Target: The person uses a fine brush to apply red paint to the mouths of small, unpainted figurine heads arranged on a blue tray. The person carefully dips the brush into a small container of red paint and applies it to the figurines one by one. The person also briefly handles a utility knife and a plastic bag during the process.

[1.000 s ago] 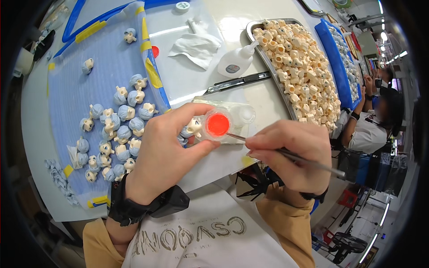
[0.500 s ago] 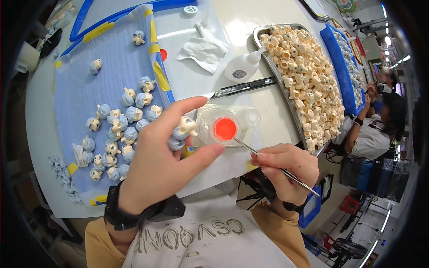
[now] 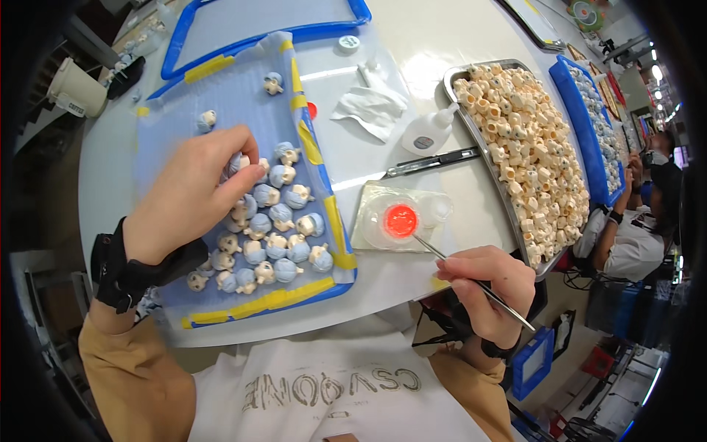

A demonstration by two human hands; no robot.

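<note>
I'm taking all places from the cup (image 3: 401, 220), which has red stuff in it and sits on a pad (image 3: 361, 240) on the bench (image 3: 421, 43).

I've got the left hand (image 3: 193, 184) well left of the cup, over the film tray (image 3: 237, 103), back of the hand up. Fingers are pinched on a head (image 3: 235, 163), blue hair and cream part just showing. Fingers hide most of it, so I can't tell whether it touches the film.

I've got the right hand (image 3: 492, 291) on the near right side of the cup, fingers closed on a thin metal tool (image 3: 431, 248). Tool slants, tip at the cup's near right edge; can't tell if it touches.

More heads (image 3: 298, 249) bunch in the film tray, left of the cup, lying at mixed angles. Two lie apart, left of the cup and farther off.

Clear pot (image 3: 436, 208) just right of the cup. Beyond the cup I see a knife (image 3: 434, 161), then a white bottle (image 3: 429, 131), upright, and a crumpled cloth (image 3: 372, 110). Right of the cup: steel tray heaped with cream parts (image 3: 526, 147), blue tray (image 3: 585, 140) past it. Co-worker (image 3: 633, 243) far right of the cup.
</note>
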